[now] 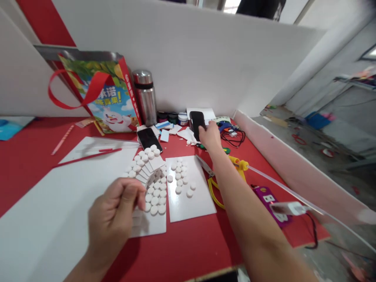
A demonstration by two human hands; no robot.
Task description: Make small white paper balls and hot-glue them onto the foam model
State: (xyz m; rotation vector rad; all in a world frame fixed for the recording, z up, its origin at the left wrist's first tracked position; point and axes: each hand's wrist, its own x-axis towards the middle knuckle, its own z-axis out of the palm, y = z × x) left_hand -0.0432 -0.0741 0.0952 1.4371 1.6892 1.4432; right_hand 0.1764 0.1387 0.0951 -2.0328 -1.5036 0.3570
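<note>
My right hand reaches far across the red table and grips a black oblong device near the back wall. My left hand hovers closer to me with its fingers curled, pinching the edge of a white foam model studded with small white discs. What, if anything, sits between the fingertips is hidden. To the right of the model lies a white board with more loose discs on it.
A colourful gift bag with red ribbon and a steel flask stand at the back. A black phone, paint pots, tangled cables, yellow-handled scissors and a large white sheet lie around.
</note>
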